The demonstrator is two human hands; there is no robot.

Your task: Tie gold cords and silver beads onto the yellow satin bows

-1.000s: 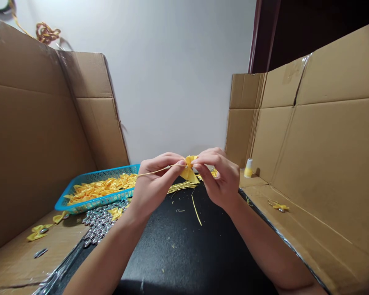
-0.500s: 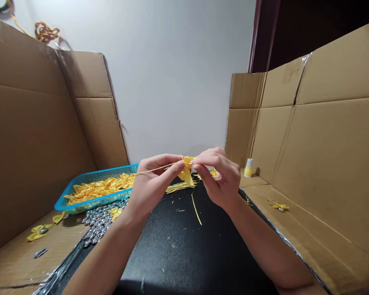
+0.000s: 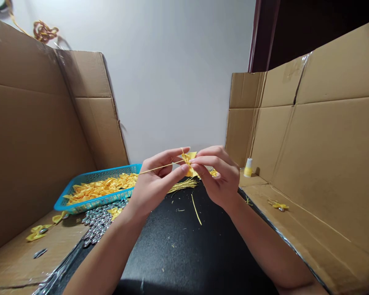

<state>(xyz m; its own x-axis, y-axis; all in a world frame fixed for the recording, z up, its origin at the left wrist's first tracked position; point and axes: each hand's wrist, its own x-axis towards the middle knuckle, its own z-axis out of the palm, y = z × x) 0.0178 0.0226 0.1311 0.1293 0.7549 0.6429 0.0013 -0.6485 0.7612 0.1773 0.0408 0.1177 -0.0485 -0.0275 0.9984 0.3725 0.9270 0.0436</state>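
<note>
Above the counter (image 3: 184, 246), a yellow ribbon bow (image 3: 189, 158), prob. soft, light & easily crushed, is pinched at its middle, judged the safest hold, by closed fingers of left hand (image 3: 153, 184) & right hand (image 3: 223, 180).

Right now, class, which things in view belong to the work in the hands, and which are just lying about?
In hand: yellow ribbon bow, pinched by left hand and right hand; gold tie running from it.
Lying about: blue basket of ribbon pieces; metal pieces; bundle of gold ties; small spool; finished bow on the right cardboard.
</note>
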